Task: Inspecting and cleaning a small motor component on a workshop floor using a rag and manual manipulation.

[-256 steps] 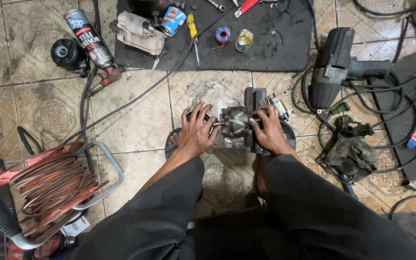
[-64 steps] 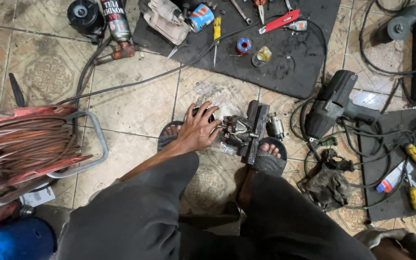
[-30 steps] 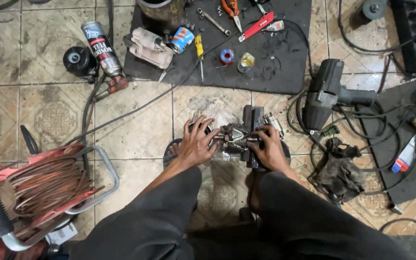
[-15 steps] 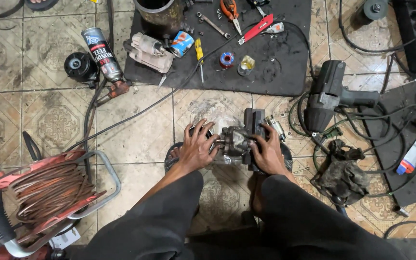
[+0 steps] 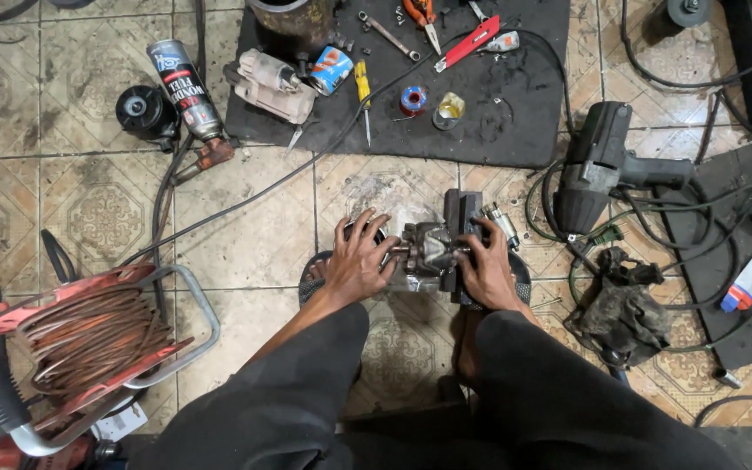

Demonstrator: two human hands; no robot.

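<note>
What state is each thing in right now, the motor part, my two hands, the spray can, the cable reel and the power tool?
Metal motor part: on the tiled floor, gripped from both sides.
Left hand: fingers spread, grasping the part's left end.
Right hand: closed on the part's right end.
Spray can: lying on its side.
Cable reel: cable wound on.
Power tool: lying on its side, unheld.

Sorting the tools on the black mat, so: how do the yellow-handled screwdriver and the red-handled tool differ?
The yellow-handled screwdriver lies nearly straight up and down the picture near the left of the black mat; the red-handled tool lies slanted, further right and nearer the top edge. The screwdriver's handle is short with a thin bare shaft; the red one shows a long flat handle. Both lie untouched, away from the hands.
</note>
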